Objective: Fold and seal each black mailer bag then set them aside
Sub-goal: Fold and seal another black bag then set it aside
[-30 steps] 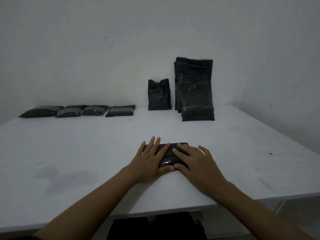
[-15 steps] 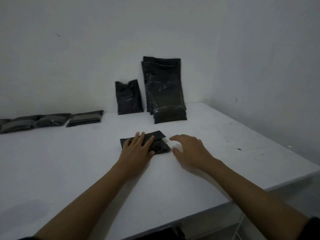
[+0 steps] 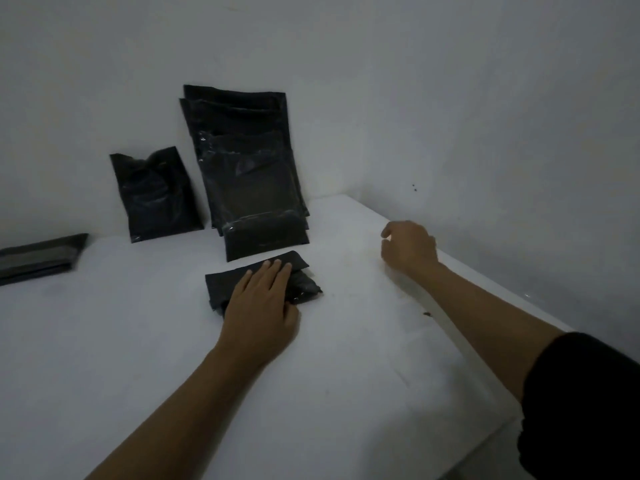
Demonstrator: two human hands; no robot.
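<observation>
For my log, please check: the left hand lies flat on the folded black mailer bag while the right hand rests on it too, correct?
Not quite. The head view shows the left hand flat on the folded black mailer bag, but the right hand is off it, out to the right above the white table, holding nothing.

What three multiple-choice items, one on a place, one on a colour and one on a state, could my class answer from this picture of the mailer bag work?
1. Where does the tall stack of mailer bags stand?
A. leaning on the back wall
B. flat at the table's near edge
C. on the floor

2. What colour is the table?
A. black
B. white
C. red

3. What is the left hand doing?
A. pinching a bag in the air
B. resting flat on the folded bag
C. hanging off the table

Key: 1 A, the tall stack of mailer bags leans upright on the wall; 2 B, the table is white; 3 B, the left hand lies with straight fingers on the folded bag.
</observation>
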